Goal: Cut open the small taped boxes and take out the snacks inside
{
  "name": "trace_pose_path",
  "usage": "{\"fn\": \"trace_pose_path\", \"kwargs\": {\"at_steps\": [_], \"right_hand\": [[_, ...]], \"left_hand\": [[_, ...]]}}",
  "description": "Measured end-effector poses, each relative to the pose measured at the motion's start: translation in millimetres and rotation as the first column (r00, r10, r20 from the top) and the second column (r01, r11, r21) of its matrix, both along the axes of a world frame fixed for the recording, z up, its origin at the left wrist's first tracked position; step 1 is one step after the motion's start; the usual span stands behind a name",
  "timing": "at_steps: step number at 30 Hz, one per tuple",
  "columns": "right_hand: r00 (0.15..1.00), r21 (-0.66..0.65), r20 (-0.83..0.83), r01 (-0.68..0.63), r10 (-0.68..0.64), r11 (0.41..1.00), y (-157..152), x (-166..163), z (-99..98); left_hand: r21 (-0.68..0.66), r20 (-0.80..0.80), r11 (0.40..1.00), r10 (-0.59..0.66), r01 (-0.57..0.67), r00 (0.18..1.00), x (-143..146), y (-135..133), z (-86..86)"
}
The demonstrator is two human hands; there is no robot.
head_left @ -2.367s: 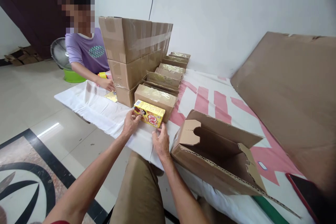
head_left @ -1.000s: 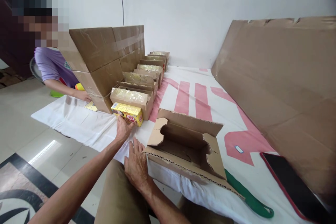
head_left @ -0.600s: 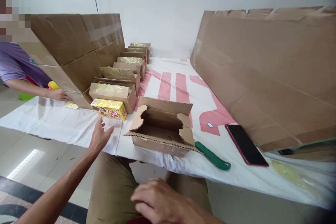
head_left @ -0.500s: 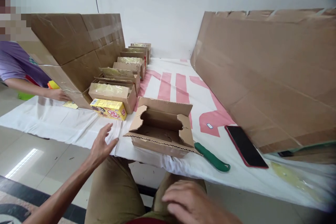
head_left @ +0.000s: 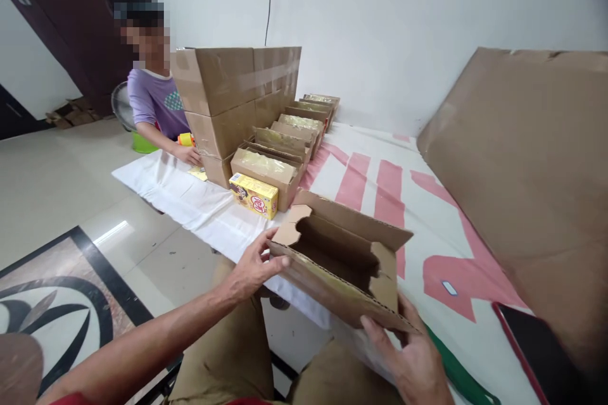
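An open, empty cardboard box (head_left: 342, 259) with raised flaps is lifted at the near edge of the table. My left hand (head_left: 254, 266) grips its left end, thumb on the front flap. My right hand (head_left: 413, 361) holds its lower right corner from beneath. A small yellow carton (head_left: 253, 195) lies just beyond, against the first of a row of filled brown boxes (head_left: 268, 171).
A white cloth with red stripes (head_left: 370, 180) covers the table. Tall taped cartons (head_left: 228, 101) stand at the left, a big cardboard sheet (head_left: 532, 164) leans on the right. A dark phone (head_left: 536, 345) and a green handle (head_left: 468, 380) lie near right. A person in purple (head_left: 156, 104) sits behind the cartons.
Both my hands, free half a second ago, have closed on the empty box and raised it off the table. The yellow carton stays where I left it.
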State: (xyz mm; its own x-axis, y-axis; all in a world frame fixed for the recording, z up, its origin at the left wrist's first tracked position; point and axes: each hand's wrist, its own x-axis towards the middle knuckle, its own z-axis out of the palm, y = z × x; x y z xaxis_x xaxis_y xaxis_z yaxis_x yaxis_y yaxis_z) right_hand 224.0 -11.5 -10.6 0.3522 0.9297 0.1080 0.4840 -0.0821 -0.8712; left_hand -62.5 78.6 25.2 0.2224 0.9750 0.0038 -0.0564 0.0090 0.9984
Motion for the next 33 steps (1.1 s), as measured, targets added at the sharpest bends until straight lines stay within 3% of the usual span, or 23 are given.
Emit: {"fn": "trace_pose_path", "kwargs": {"at_steps": [3,7,11,15,18,24,33], "right_hand": [[0.989,0.107,0.009,-0.145,0.145,0.984,9.0,-44.9,5.1],[0.937,0.246,0.022,-0.343,0.349,0.907,53.5,-114.8,9.6],[0.907,0.313,0.055,-0.414,0.419,0.855,99.0,-166.7,-8.8],[0.933,0.306,0.036,-0.351,0.358,0.885,109.5,-185.8,-41.4],[0.945,0.323,0.017,-0.314,0.326,0.893,105.4,-191.0,-55.4],[0.943,0.333,0.080,-0.330,0.322,0.883,112.8,-211.1,-55.1],[0.927,0.304,0.092,-0.373,0.363,0.877,114.1,-210.3,-55.2]], "left_hand": [[-0.028,0.008,0.985,0.171,-0.170,0.985,-45.5,-5.9,-6.3],[-0.014,0.083,0.908,0.418,-0.418,0.905,-110.9,11.8,-7.0],[0.032,0.164,0.830,0.545,-0.556,0.822,-147.0,42.8,-4.4],[0.005,0.196,0.838,0.534,-0.546,0.822,-148.0,63.3,-17.8],[0.027,0.238,0.836,0.526,-0.547,0.816,-143.3,74.3,-30.6],[0.026,0.331,0.754,0.613,-0.656,0.718,-147.9,97.5,-41.4],[0.056,0.224,0.726,0.660,-0.686,0.717,-148.9,99.0,-45.0]]}}
